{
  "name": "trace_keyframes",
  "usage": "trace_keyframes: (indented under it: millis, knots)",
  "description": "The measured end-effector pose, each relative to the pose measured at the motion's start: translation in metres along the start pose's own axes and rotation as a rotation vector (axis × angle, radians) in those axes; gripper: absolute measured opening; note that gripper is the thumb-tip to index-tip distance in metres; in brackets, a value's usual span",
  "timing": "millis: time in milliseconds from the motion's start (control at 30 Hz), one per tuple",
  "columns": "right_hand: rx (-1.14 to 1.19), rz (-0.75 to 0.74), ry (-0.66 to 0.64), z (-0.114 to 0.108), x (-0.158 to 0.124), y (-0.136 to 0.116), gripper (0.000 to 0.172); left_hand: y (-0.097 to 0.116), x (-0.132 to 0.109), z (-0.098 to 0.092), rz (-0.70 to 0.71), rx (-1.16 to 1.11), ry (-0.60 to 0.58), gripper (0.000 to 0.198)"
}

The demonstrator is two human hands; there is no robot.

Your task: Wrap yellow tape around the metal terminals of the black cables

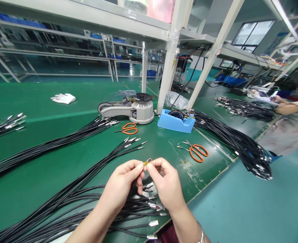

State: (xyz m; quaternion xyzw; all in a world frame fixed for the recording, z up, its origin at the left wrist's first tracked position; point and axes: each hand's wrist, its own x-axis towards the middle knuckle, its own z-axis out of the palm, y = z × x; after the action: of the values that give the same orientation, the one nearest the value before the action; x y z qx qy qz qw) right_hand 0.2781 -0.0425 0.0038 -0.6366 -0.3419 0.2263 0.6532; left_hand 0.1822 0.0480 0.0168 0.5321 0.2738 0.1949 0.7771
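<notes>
My left hand point(122, 180) and my right hand point(167, 180) meet over the green table, fingertips pinched on a small metal cable connector point(149, 160). A bit of amber tape point(146, 162) shows on the connector between the two thumbs. Whether a cable runs back from it is hidden by the fingers. Below and left of my hands lies a bundle of black cables point(88, 202) with silver connectors at their ends. Ahead of my left hand, a smaller group of black cables point(110, 153) points away from me.
Orange-handled scissors point(198, 153) lie right of my hands, with a second pair of scissors point(130, 128) farther off. A grey tape machine point(141, 111) and a blue tape dispenser point(176, 122) stand ahead. A white glove point(63, 98) lies back left. At right, a person point(290, 118) sits by cable bundles point(229, 141).
</notes>
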Motion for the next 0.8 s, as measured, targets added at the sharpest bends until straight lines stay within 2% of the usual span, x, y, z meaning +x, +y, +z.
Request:
trace_keyframes:
  millis: [100,333,433,533,567,633,733,800]
  knots:
    - [-0.018,-0.068,-0.038,-0.004,0.001,0.003,0.011,0.004,0.001,-0.004,-0.060,-0.068,-0.073,0.020]
    - [-0.186,-0.369,-0.117,-0.023,0.006,0.005,0.005,0.004,0.004,-0.018,-0.234,-0.203,-0.383,0.015]
    - [-0.210,-0.527,-0.269,-0.032,0.010,-0.001,0.017,0.003,0.003,-0.021,-0.290,-0.238,-0.505,0.015]
    - [-0.218,-0.676,-0.421,-0.038,0.015,-0.007,0.014,0.004,0.001,-0.022,-0.323,-0.221,-0.580,0.018]
    - [-0.214,-0.681,-0.433,-0.040,0.016,-0.008,0.014,0.005,0.000,-0.021,-0.313,-0.192,-0.570,0.019]
    - [-0.192,-0.586,-0.427,-0.044,0.017,-0.008,0.016,0.008,-0.003,-0.018,-0.239,-0.063,-0.476,0.021]
    - [-0.072,-0.273,-0.368,-0.050,0.016,-0.003,0.021,0.013,-0.007,-0.006,-0.047,0.278,-0.230,0.023]
    - [-0.005,-0.102,-0.317,-0.052,0.015,0.000,0.015,0.015,-0.010,0.002,0.057,0.503,-0.115,0.024]
